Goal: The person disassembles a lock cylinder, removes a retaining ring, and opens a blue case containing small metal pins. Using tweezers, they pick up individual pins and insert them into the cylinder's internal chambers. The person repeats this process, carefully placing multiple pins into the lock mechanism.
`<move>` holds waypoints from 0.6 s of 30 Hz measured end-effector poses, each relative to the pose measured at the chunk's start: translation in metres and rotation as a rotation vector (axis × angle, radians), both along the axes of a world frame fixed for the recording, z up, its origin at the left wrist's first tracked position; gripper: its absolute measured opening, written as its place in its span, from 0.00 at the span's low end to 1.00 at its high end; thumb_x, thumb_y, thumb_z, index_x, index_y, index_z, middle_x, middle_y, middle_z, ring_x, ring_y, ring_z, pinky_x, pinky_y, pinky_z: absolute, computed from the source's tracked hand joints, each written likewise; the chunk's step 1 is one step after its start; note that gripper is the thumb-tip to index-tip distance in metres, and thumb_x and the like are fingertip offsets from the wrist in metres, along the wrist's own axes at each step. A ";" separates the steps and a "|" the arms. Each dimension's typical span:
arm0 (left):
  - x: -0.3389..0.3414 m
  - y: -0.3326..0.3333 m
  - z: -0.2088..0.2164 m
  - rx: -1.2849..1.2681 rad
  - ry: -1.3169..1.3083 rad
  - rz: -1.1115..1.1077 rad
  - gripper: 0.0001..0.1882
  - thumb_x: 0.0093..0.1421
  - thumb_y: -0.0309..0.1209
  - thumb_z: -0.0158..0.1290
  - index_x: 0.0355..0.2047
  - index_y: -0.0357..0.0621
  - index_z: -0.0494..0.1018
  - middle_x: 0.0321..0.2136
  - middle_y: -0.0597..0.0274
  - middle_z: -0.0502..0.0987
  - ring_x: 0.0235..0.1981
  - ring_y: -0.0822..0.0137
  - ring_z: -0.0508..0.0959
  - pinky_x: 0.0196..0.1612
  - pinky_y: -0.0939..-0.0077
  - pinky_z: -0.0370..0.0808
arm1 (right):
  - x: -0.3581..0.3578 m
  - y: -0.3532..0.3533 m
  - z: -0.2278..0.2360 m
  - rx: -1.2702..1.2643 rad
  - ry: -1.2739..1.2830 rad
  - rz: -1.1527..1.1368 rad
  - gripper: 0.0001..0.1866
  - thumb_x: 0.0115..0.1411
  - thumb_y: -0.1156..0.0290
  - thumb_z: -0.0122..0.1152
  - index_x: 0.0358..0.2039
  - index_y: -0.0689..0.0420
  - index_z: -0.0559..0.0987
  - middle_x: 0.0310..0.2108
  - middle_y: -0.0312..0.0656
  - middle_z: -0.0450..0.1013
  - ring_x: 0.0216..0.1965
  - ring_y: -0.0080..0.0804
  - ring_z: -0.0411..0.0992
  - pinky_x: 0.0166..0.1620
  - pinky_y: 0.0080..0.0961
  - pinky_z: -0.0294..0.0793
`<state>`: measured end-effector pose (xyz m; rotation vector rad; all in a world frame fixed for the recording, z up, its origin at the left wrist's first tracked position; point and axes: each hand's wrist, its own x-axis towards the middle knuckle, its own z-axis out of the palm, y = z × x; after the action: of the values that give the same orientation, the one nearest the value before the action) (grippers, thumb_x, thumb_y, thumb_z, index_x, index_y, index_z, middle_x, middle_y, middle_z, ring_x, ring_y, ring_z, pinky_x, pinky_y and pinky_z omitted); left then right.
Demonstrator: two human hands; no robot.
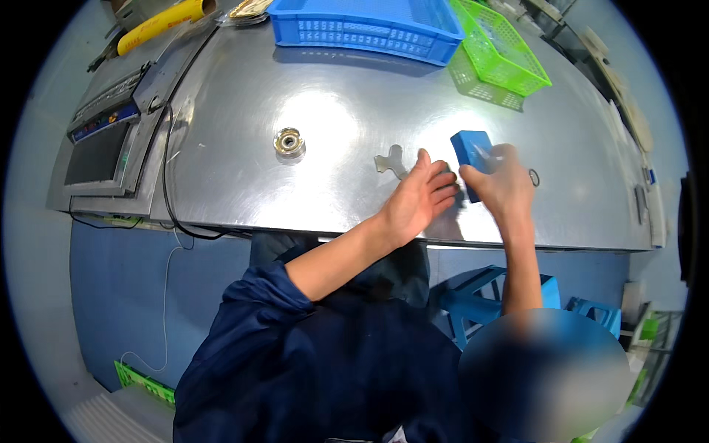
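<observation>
My right hand (508, 188) closes over a dark blue box-shaped block (470, 142) on the metal table, with the thumb at its near part and the fingers on its right side. A small clear glint, perhaps plastic film, shows by these slightly blurred fingers. Just left of the block, my left hand (419, 201) is open, palm turned to the right, holding nothing. Beyond it lies a flat three-lobed metal piece (391, 160). Farther left stands a shiny round metal part with a hole in its centre (289, 143). A small dark ring (534, 177) lies right of my right hand.
A blue plastic crate (362, 38) and a green perforated basket (509, 59) stand at the far side. A screen device (100, 156) with a black cable (167, 170) is at the left. Blue stools (476, 299) stand below the table's front edge.
</observation>
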<state>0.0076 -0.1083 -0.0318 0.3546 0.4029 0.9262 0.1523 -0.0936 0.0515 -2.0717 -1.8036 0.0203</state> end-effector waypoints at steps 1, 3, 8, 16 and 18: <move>0.000 0.003 0.000 0.050 -0.125 -0.018 0.48 0.61 0.67 0.31 0.64 0.36 0.49 0.57 0.53 0.63 0.60 0.59 0.62 0.65 0.62 0.55 | -0.017 -0.009 0.007 0.027 0.027 0.053 0.33 0.39 0.50 0.65 0.39 0.64 0.73 0.26 0.54 0.77 0.29 0.50 0.78 0.34 0.36 0.76; -0.006 0.001 0.011 0.058 -0.292 -0.011 0.45 0.60 0.69 0.29 0.61 0.41 0.56 0.51 0.58 0.68 0.56 0.61 0.66 0.62 0.62 0.60 | -0.049 -0.021 0.015 -0.038 0.008 0.119 0.32 0.39 0.50 0.66 0.36 0.64 0.73 0.24 0.53 0.76 0.27 0.50 0.77 0.33 0.37 0.76; -0.036 -0.006 0.019 0.037 -0.266 0.154 0.44 0.56 0.72 0.27 0.48 0.46 0.67 0.43 0.61 0.73 0.46 0.65 0.75 0.49 0.69 0.73 | -0.089 -0.029 0.002 0.091 -0.019 0.327 0.26 0.42 0.52 0.66 0.30 0.64 0.73 0.19 0.50 0.74 0.21 0.47 0.75 0.27 0.36 0.74; -0.065 -0.014 -0.007 0.000 -0.313 0.084 0.45 0.52 0.75 0.30 0.49 0.48 0.68 0.44 0.61 0.74 0.47 0.66 0.75 0.49 0.69 0.74 | -0.139 -0.045 0.010 0.062 -0.370 0.520 0.14 0.47 0.62 0.59 0.20 0.62 0.74 0.19 0.51 0.74 0.20 0.48 0.75 0.25 0.36 0.75; -0.066 -0.013 -0.014 0.030 -0.334 0.091 0.45 0.52 0.75 0.30 0.47 0.49 0.69 0.42 0.63 0.75 0.45 0.68 0.77 0.45 0.71 0.77 | -0.156 -0.055 0.025 -0.018 -0.519 0.543 0.08 0.51 0.69 0.56 0.25 0.61 0.79 0.21 0.45 0.76 0.23 0.40 0.78 0.27 0.30 0.76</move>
<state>-0.0587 -0.1216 -0.0456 0.2046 0.0994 1.0608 -0.0041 -0.1489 0.0763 -1.6246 -2.6354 -0.3838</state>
